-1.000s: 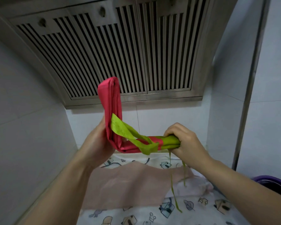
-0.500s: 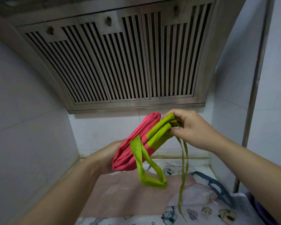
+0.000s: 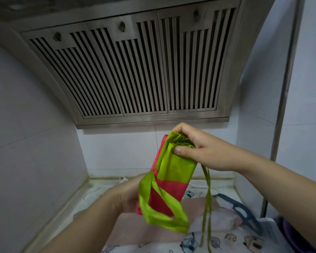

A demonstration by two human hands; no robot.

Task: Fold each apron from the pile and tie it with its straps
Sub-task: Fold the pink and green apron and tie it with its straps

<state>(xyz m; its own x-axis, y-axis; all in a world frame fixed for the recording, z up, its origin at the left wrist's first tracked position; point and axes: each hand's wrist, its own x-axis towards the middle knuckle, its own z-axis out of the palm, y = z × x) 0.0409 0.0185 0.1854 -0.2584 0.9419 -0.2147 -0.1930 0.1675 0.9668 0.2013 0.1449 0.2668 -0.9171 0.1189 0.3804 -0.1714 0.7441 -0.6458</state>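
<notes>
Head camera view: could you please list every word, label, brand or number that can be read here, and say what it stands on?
No readable text anywhere in this view.
Folded apron: plain red and green, no label showing.
Range hood: no brand or marking visible.
Printed cloth: only small drawings of houses and leaves, no letters.

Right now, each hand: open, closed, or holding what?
Left hand: holds the lower end of the folded apron, fingers hidden.
Right hand: pinches its top end.
</notes>
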